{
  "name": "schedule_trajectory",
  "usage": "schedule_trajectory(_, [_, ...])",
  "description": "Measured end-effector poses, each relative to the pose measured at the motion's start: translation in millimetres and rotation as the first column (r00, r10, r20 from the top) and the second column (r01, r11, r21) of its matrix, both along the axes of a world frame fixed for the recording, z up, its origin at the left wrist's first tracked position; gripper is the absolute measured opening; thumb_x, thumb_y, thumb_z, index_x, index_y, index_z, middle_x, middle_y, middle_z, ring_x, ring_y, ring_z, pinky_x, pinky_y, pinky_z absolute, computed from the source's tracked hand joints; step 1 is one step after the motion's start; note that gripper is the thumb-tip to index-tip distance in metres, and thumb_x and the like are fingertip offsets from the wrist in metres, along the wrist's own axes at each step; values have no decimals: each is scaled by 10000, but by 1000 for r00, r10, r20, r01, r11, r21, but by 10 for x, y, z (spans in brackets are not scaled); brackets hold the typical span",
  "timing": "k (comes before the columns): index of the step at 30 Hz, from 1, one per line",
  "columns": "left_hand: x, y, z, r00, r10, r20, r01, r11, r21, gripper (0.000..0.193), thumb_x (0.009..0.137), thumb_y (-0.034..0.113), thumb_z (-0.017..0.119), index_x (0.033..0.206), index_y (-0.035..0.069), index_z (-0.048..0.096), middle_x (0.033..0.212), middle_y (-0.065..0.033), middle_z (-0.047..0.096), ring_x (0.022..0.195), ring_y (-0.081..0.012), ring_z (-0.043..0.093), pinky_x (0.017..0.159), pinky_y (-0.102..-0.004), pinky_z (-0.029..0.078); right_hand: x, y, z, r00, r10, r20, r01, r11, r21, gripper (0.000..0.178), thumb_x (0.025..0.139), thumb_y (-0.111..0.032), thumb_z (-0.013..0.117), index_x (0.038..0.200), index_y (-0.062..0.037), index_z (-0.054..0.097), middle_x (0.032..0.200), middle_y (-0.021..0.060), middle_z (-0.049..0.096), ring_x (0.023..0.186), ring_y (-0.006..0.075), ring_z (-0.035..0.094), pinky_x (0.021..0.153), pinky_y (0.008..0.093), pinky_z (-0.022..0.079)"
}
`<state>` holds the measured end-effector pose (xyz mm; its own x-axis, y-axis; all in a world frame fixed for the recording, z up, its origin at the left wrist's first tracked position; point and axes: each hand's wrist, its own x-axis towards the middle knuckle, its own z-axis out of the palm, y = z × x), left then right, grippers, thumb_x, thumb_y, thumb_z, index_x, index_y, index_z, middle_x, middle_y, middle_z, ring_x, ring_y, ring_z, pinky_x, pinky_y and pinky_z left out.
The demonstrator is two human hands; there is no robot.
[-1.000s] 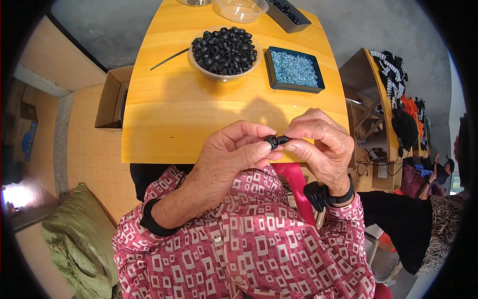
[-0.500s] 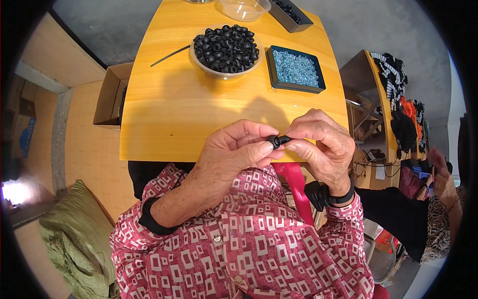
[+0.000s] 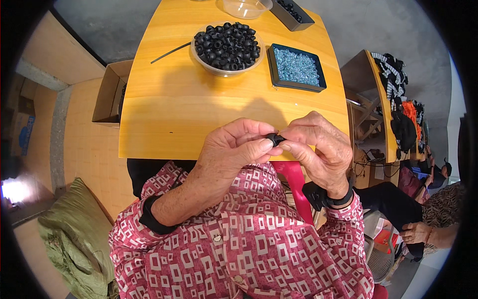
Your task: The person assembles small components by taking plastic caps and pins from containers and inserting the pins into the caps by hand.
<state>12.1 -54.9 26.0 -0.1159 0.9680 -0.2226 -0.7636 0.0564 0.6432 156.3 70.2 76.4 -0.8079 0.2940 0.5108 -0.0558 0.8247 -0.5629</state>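
Note:
Above the table's near edge, my left hand [image 3: 231, 147] pinches a small, round black hollow piece [image 3: 274, 139] between thumb and fingers. My right hand [image 3: 321, 149] meets it from the other side, its thumb and forefinger closed on a dark end that touches the first piece. Fingertips cover much of this joint, so I cannot tell how far one part sits inside the other. Farther off stands a clear plastic bowl [image 3: 224, 73] heaped with similar black hollow pieces [image 3: 228, 47]. Right of it, a dark tray [image 3: 298, 86] holds many tiny clear bluish pieces [image 3: 297, 66].
A thin black rod [image 3: 171, 53] lies left of the bowl on the yellow table [image 3: 199, 114]. At the back are another clear bowl [image 3: 246, 9] and a grey bin [image 3: 294, 22]. A cardboard box [image 3: 107, 99] stands left; another person's hand [image 3: 417, 232] shows at right.
My hands have drawn slightly closer, and the two black parts now sit tighter together, the round one turned. At the right, the other person's hand has come down.

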Motion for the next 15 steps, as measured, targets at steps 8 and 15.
schedule_trajectory(8, [14,1,-66,998,54,25,-52,998,-41,210,904,88,629,1101,29,588,979,-49,652,883,-116,642,777,-222,533,-47,-127,-263,988,-111,-105,121,989,91,274,671,-2,780,921,31,673,824,115,640,691,230,602,602,316,484])
schedule_trajectory(15, [22,14,-146,998,61,10,-60,998,-34,200,903,102,637,1089,39,597,914,-2,634,782,-56,568,714,-201,490,-67,-140,-379,979,-166,-117,193,940,280,364,645,-17,785,984,18,658,842,103,621,701,233,572,625,327,430])
